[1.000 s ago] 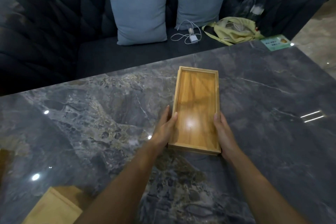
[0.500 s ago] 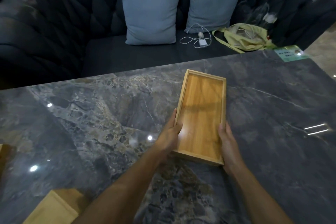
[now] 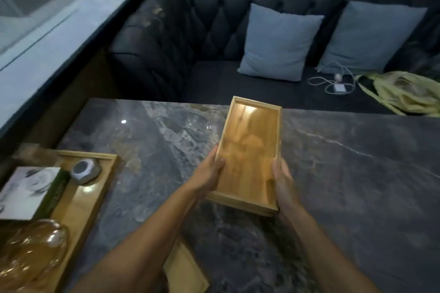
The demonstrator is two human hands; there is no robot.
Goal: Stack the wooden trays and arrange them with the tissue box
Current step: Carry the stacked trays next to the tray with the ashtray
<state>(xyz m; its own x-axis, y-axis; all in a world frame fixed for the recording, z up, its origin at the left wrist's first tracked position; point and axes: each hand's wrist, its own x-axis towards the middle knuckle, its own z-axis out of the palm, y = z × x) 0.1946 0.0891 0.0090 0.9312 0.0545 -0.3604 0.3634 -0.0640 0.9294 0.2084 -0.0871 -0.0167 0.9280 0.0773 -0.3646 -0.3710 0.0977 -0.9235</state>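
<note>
A long narrow wooden tray is held over the marble table, its near end raised. My left hand grips its left rim and my right hand grips its right rim near the front corner. A larger wooden tray lies at the table's left edge. On it rests the tissue box, white on top with a green side. Under my left forearm lies another flat wooden piece, partly hidden.
A grey hexagonal object and an amber glass vessel sit on the large tray. The dark marble table stretches right. Behind it stands a dark tufted sofa with two blue cushions, a white cable and a yellow bag.
The view has swung left, so the large tray with the tissue box now shows. Both hands have lifted the narrow tray's near end and carried it leftward.
</note>
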